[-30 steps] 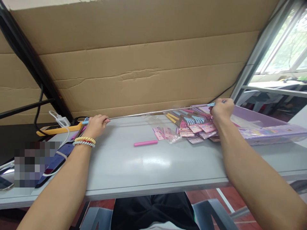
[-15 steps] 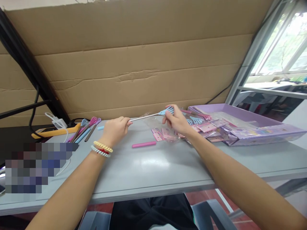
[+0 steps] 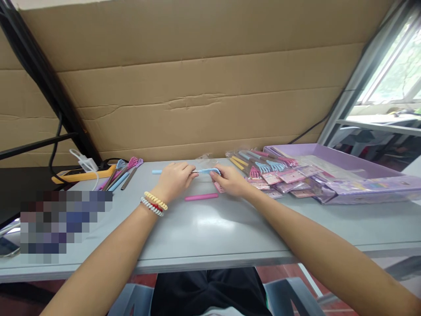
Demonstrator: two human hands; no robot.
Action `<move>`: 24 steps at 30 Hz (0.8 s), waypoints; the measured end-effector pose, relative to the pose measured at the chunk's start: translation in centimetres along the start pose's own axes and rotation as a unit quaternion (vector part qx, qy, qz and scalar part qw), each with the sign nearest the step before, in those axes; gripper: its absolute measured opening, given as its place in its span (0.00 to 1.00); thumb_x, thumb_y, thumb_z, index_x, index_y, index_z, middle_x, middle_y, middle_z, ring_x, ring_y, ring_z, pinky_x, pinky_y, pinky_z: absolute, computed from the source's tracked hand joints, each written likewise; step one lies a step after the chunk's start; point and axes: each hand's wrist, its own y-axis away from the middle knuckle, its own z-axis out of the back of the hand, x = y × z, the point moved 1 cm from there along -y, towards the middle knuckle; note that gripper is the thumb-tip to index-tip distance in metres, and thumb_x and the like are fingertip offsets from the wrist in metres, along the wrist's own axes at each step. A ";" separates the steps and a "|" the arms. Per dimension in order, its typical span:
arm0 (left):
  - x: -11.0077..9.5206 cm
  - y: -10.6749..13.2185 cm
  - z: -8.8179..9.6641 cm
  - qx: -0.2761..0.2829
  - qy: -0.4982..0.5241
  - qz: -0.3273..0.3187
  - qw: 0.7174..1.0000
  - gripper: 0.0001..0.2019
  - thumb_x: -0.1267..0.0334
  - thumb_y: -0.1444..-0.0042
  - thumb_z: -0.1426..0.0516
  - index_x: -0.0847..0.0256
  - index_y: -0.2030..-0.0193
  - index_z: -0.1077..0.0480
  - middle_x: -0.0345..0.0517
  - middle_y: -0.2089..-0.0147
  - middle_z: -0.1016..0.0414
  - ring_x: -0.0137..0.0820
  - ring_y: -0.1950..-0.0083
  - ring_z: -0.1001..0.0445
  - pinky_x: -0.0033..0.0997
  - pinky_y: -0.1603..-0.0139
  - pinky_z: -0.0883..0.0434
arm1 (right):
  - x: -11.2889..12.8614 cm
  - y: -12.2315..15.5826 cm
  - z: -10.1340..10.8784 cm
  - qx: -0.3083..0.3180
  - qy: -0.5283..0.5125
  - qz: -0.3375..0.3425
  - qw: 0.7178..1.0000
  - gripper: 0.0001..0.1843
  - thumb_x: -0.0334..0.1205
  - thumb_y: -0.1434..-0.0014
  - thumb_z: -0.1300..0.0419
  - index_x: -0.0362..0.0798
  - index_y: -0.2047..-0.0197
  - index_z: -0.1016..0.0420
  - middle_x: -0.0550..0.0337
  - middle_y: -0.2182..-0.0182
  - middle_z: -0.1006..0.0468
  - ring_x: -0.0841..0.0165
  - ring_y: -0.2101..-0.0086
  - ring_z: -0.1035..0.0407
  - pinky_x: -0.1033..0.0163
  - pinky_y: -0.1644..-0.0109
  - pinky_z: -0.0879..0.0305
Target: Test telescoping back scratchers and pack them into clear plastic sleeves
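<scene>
My left hand (image 3: 174, 179) is closed around the shaft of a back scratcher, and a light-blue handle end (image 3: 157, 172) sticks out to its left. The thin silver rod shows only briefly between my hands. My right hand (image 3: 232, 180) pinches the light-blue claw head (image 3: 210, 170) of the same back scratcher, held level just above the table. On the table in front of my hands lies a loose pink tube (image 3: 201, 197). A clear plastic bag (image 3: 205, 158) is behind, and my right hand partly covers small pink cards.
Bagged back scratchers (image 3: 263, 163) with pink cards (image 3: 292, 175) lie to the right, beside an open purple box (image 3: 348, 162). Several unbagged back scratchers (image 3: 122, 174) rest at the left near a yellow object (image 3: 85, 175) and white charger (image 3: 88, 163). Cardboard (image 3: 210, 79) stands behind the table.
The silver rod has shortened greatly as my hands came closer together. My right hand moved left and down with the claw head, uncovering more bagged scratchers; my left hand shifted right.
</scene>
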 end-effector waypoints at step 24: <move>9.7 2.4 -0.1 -0.067 -0.071 0.234 0.967 0.16 0.61 0.40 0.57 0.56 0.58 0.29 0.51 0.57 0.29 0.41 0.51 0.35 0.44 0.50 0.47 | -3.9 0.3 11.9 -0.440 -0.171 -0.242 0.848 0.17 0.42 0.36 0.46 0.40 0.73 0.37 0.59 0.81 0.34 0.77 0.86 0.47 0.72 0.83 0.52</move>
